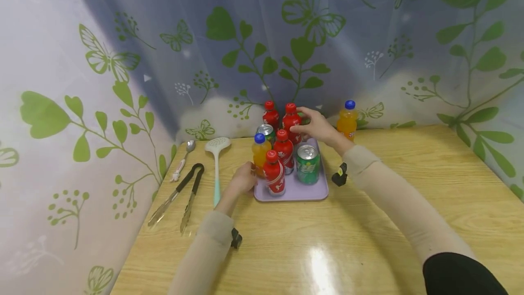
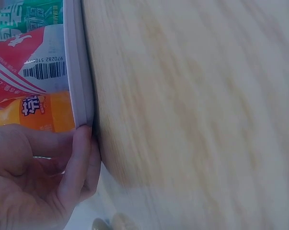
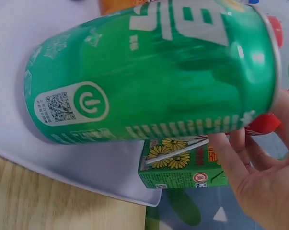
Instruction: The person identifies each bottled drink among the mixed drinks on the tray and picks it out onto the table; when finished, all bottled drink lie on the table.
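Right hand: thumb and fingers curled round the upper part of a red bottle
Left hand: fingers pinching the rim of a lavender tray at its left side, next to an orange soda bottle
Red bottles: four, all upright, grouped from the tray's near left to its far side
Orange soda bottles: two; one stands in the tray, the other on the surface beyond the tray's right side
Green soda cans: two; one at the tray's right, one farther back and partly hidden by bottles
Drink carton: one, green, with yellow flowers and a white straw along it, at the tray's far right
Utensils: three, left of the tray: a spoon, tongs with black handles and spread arms, and a slotted turner with a mint handle end
Gripped bottle, look: red cap, red wrap with white marks, rounded shoulders
Gripped bottle, place: upright towards the tray's far side, behind another red bottle; I cannot tell whether its base touches the tray
Tray, look: pale purple, rounded corners, low raised rim
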A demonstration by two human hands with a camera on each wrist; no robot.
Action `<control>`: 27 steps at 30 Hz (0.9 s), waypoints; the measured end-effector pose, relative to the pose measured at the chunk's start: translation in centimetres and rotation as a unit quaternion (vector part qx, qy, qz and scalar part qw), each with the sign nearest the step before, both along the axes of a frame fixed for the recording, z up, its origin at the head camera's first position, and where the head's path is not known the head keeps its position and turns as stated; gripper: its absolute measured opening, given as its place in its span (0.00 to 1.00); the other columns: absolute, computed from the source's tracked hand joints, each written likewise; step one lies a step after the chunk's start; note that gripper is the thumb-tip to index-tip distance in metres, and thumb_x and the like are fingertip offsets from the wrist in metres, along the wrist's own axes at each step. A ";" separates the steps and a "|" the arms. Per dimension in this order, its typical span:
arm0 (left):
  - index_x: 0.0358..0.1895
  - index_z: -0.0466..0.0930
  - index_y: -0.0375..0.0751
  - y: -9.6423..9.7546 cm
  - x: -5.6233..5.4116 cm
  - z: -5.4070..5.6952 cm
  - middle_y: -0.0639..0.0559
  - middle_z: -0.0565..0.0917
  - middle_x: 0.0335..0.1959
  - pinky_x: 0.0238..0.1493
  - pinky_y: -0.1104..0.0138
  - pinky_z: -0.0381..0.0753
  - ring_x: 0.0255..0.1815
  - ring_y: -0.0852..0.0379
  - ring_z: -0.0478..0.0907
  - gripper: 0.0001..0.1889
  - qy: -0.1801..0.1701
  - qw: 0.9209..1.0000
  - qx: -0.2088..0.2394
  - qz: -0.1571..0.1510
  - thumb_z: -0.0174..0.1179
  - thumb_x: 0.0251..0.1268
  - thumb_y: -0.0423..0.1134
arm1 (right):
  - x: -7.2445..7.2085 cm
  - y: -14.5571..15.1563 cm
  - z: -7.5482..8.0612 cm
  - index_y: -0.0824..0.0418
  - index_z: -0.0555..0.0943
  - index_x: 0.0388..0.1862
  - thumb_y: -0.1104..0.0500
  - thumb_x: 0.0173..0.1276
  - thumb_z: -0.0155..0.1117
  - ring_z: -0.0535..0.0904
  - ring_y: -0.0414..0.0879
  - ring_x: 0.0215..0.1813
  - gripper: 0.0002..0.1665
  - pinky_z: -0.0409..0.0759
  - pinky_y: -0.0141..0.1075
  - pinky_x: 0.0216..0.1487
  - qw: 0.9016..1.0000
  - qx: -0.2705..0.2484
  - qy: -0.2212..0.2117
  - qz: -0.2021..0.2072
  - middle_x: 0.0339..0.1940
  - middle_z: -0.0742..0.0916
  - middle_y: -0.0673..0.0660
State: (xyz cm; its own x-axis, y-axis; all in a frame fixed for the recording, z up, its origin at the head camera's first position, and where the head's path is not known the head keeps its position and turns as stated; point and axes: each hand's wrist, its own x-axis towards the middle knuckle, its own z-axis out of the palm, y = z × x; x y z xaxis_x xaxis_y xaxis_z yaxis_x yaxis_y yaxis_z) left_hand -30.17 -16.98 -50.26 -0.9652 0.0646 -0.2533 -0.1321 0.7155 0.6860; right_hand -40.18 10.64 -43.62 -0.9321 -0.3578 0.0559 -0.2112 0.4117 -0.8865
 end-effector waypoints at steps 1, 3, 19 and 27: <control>0.70 0.69 0.29 0.0 0.0 0.0 0.32 0.79 0.63 0.31 0.66 0.91 0.54 0.41 0.82 0.28 -0.002 1.000 0.001 0.001 0.57 0.65 0.22 | 0.0 0.1 0.1 0.54 0.60 0.85 0.51 0.73 0.72 0.85 0.63 0.54 0.48 0.94 0.42 0.46 1.000 -0.007 -0.002 0.000 0.75 0.75 0.67; 0.70 0.70 0.30 0.0 0.0 -0.1 0.32 0.79 0.63 0.31 0.66 0.91 0.53 0.42 0.82 0.28 -0.004 1.000 0.000 0.002 0.57 0.66 0.22 | 0.1 0.2 0.4 0.54 0.61 0.85 0.51 0.73 0.72 0.85 0.64 0.58 0.47 0.94 0.46 0.48 1.000 -0.022 -0.001 -0.001 0.74 0.76 0.68; 0.70 0.70 0.30 0.0 0.0 0.0 0.33 0.80 0.60 0.34 0.65 0.91 0.49 0.44 0.82 0.26 -0.010 1.000 0.000 0.001 0.56 0.68 0.23 | 1.0 2.3 2.8 0.50 0.62 0.84 0.55 0.72 0.73 0.82 0.61 0.64 0.46 0.89 0.56 0.61 0.995 -0.096 -0.035 -0.015 0.71 0.76 0.64; 0.70 0.70 0.31 0.0 -0.2 0.0 0.34 0.80 0.59 0.31 0.68 0.90 0.46 0.45 0.82 0.27 -0.014 1.000 0.001 0.006 0.57 0.68 0.23 | 1.3 4.0 4.0 0.51 0.65 0.83 0.56 0.73 0.72 0.85 0.57 0.60 0.44 0.91 0.54 0.57 0.993 -0.111 -0.036 -0.009 0.70 0.76 0.65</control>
